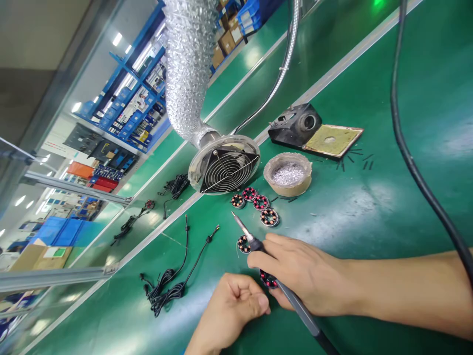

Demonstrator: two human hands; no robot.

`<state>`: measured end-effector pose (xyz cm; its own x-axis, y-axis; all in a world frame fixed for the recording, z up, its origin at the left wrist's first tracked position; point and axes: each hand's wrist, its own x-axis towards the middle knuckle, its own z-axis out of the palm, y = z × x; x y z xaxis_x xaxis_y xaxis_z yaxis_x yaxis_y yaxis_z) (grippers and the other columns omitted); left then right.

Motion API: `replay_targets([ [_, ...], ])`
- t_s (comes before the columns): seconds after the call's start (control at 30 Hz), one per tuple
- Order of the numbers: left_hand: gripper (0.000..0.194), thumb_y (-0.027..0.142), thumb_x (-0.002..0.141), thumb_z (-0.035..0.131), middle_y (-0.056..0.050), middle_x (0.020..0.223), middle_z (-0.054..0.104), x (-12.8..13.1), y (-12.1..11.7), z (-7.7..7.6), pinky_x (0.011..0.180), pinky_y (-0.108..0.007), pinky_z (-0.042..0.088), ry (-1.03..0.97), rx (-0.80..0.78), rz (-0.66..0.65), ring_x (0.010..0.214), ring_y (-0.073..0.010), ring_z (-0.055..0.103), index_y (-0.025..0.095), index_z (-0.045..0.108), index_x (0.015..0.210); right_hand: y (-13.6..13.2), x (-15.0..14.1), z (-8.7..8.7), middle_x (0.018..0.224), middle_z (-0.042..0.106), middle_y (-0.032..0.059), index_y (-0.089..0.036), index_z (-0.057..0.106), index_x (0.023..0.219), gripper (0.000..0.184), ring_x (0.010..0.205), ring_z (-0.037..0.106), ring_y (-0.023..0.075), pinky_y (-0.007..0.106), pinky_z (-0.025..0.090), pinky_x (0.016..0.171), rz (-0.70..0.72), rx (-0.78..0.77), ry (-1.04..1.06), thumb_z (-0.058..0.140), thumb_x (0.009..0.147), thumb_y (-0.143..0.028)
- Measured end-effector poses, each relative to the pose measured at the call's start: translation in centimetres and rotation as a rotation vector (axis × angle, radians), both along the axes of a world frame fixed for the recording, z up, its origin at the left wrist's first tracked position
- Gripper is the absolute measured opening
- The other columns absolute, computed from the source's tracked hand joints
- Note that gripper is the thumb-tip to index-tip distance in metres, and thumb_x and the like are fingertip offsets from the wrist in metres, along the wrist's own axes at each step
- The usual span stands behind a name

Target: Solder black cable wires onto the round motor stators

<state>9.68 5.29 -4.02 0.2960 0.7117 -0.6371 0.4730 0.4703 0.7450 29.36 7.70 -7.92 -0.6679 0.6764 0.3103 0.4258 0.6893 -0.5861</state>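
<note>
My right hand (299, 271) is wrapped round a soldering iron (297, 303), its bare metal tip pointing to the upper left over the bench. Under that hand a stator with red windings (268, 280) shows in part; I cannot tell whether the fingers touch it. My left hand (234, 308) is closed just to the left of it, thumb against the fingers, and whatever is between them is hidden. A copper-wound stator (243, 244) lies below the iron's tip. Farther off sit a copper stator (269, 217) and a red-wound stator (260, 202), with others beside them.
A fume extractor hood (229, 170) hangs from a silver duct (186, 69). Nearby stand a round bowl (291, 187) of silvery material and an iron stand (295, 128) with a yellow sponge (332, 140). Black cables (166, 291) lie left; a thick cord (410, 158) hangs right.
</note>
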Motion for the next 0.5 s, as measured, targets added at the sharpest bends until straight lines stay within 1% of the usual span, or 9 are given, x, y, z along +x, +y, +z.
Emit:
replay_targets([
  [0.07,0.062,0.075,0.063,0.07,0.006,0.044,0.038,-0.5,0.2,0.4,0.047,-0.024,0.015,0.003,-0.011,-0.025,0.046,-0.0061,0.022,0.014,0.059,0.058,0.1,0.0,0.0,0.083,0.054,0.0036,-0.018,0.055,0.101,0.036,0.075,0.045,0.0202,0.029,0.034,0.061,0.002,-0.002,0.0,0.064,0.068,-0.008],
  [0.1,0.062,0.075,0.063,0.07,0.006,0.045,0.038,-0.6,0.4,0.5,0.047,-0.024,0.014,0.013,0.008,-0.022,0.046,-0.0062,0.023,0.014,0.058,0.058,0.1,0.0,0.0,0.083,0.054,0.0035,-0.018,0.055,0.101,0.036,0.075,0.045,0.0201,0.029,0.034,0.061,0.003,-0.003,0.006,0.064,0.068,-0.008],
  [0.23,0.057,0.072,0.065,0.071,0.01,0.049,0.024,0.0,0.8,0.6,0.049,-0.024,0.015,0.089,0.209,0.081,0.049,-0.0067,0.019,0.017,0.055,0.064,0.1,0.1,0.0,0.085,0.054,0.0028,-0.02,0.054,0.098,0.034,0.075,0.046,0.0196,0.029,0.035,0.063,0.007,-0.01,0.041,0.062,0.068,-0.006],
  [0.27,0.056,0.071,0.066,0.071,0.011,0.049,0.023,0.2,0.8,0.5,0.049,-0.024,0.016,0.088,0.228,0.087,0.049,-0.007,0.018,0.017,0.054,0.065,0.1,0.1,0.0,0.084,0.053,0.0025,-0.02,0.054,0.098,0.035,0.075,0.046,0.0196,0.029,0.036,0.063,0.01,-0.014,0.044,0.062,0.068,-0.006],
  [0.33,0.056,0.071,0.068,0.069,0.011,0.048,0.022,0.4,0.9,0.4,0.049,-0.024,0.017,0.051,0.206,0.078,0.049,-0.0073,0.018,0.018,0.052,0.063,0.1,0.2,0.0,0.082,0.052,0.0019,-0.021,0.054,0.098,0.036,0.075,0.046,0.0198,0.029,0.037,0.064,0.016,-0.02,0.038,0.061,0.067,-0.005],
  [0.4,0.056,0.071,0.066,0.069,0.011,0.048,0.022,0.4,1.1,0.3,0.048,-0.024,0.015,0.011,0.177,0.074,0.048,-0.0072,0.017,0.018,0.05,0.063,0.0,0.2,0.0,0.081,0.051,0.0016,-0.021,0.054,0.098,0.037,0.074,0.046,0.02,0.029,0.037,0.064,0.021,-0.02,0.029,0.061,0.066,-0.004],
  [0.5,0.054,0.067,0.066,0.072,0.011,0.048,0.023,0.6,1.2,0.1,0.048,-0.024,0.014,0.07,0.231,0.096,0.048,-0.007,0.017,0.019,0.05,0.063,-0.1,0.1,-0.1,0.083,0.053,0.0024,-0.02,0.054,0.1,0.04,0.075,0.047,0.0201,0.029,0.039,0.064,0.019,-0.001,0.048,0.059,0.064,-0.004],
])
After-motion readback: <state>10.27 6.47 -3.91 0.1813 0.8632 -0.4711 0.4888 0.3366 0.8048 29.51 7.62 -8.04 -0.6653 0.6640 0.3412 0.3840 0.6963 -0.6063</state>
